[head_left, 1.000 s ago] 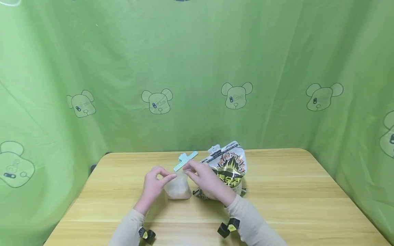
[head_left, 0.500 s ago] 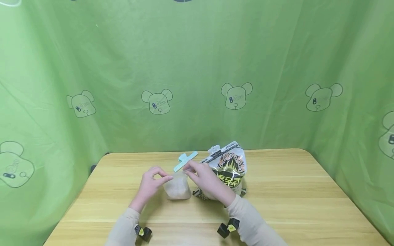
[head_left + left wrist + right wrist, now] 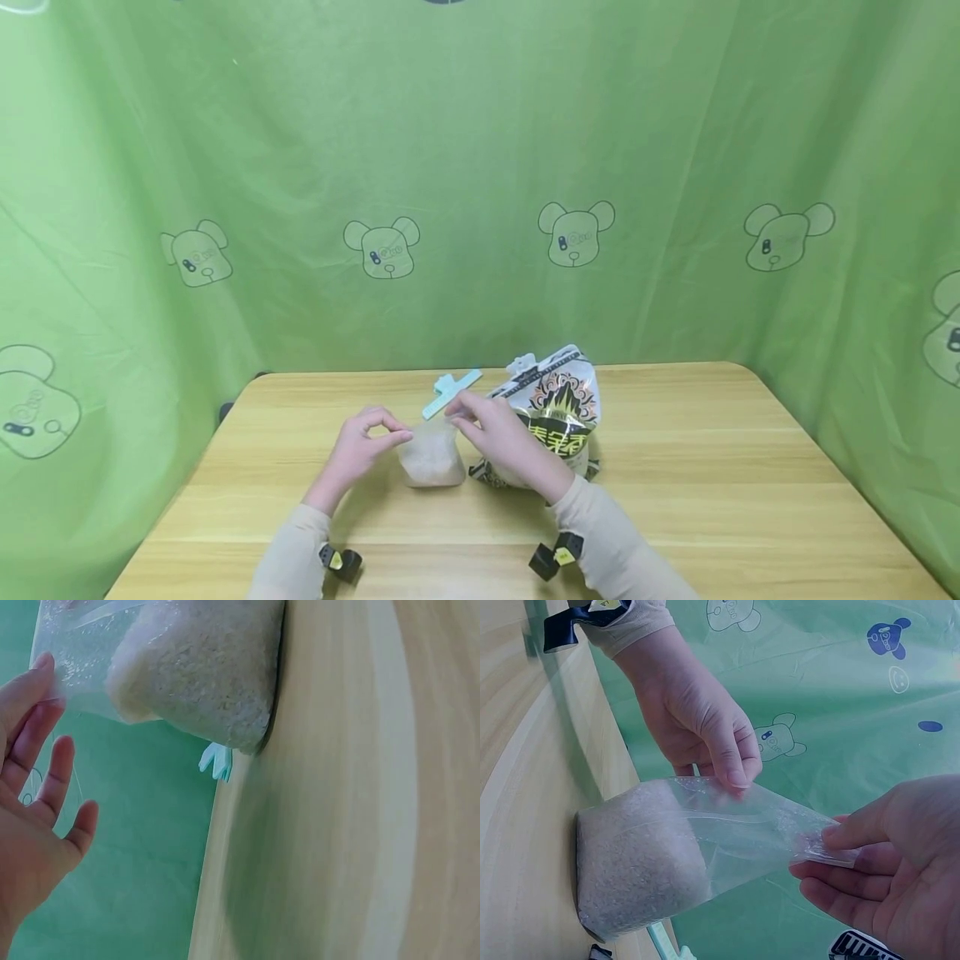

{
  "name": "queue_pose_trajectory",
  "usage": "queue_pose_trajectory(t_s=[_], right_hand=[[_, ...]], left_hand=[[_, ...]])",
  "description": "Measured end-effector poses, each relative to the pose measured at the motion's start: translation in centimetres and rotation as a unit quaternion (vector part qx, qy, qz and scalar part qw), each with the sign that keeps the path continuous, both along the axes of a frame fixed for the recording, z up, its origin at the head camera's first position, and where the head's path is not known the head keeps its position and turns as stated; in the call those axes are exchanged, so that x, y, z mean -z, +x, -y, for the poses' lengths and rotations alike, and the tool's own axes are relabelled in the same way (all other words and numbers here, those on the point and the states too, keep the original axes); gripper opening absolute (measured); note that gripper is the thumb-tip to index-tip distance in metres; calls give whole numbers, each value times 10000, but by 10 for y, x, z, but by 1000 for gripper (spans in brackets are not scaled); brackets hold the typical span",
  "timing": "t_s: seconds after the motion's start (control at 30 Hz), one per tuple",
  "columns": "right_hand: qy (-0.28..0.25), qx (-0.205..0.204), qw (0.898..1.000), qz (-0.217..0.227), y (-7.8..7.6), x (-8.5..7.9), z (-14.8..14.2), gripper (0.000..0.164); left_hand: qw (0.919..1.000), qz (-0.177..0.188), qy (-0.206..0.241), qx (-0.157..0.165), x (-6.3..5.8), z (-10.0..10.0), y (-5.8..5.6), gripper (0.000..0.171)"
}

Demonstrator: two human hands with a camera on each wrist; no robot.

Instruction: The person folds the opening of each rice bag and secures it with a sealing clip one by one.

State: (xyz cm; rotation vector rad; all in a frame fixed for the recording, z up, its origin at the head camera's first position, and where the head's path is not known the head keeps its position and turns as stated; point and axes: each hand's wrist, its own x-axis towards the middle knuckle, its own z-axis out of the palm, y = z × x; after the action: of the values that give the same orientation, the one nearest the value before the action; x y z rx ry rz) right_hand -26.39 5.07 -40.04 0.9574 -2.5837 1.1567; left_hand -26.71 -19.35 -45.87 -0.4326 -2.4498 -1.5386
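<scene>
A clear plastic bag of white grains that look like rice stands on the table, its slack upper part stretched between both hands. My left hand pinches the bag's side edge between thumb and index finger; its other fingers are spread apart in the left wrist view. At the bag's mouth, the thumb and fingers of my right hand pinch the gathered film. A teal bag clip lies just behind the bag. Right of it sits a printed black, white and gold package, partly hidden by my right hand.
A white clip is fixed on the folded top of the printed package. The wooden table ends at a green curtain with bear-head prints, which hangs behind and at both sides.
My left hand has slid to the left and slightly down, widening the gap between the hands. The right hand, the teal clip and the printed package have stayed in place.
</scene>
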Motion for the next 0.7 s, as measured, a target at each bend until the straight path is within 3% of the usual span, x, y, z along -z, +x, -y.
queue_pose_trajectory(t_s=[0.43,0.7], right_hand=[[-35,47,10000,42,1,-2,1,9],[-29,6,9998,-173,-1,0,0,8]], left_hand=[[9984,-173,-315,429,-1,10,-1,7],[9983,281,-301,403,-6,11,1,15]])
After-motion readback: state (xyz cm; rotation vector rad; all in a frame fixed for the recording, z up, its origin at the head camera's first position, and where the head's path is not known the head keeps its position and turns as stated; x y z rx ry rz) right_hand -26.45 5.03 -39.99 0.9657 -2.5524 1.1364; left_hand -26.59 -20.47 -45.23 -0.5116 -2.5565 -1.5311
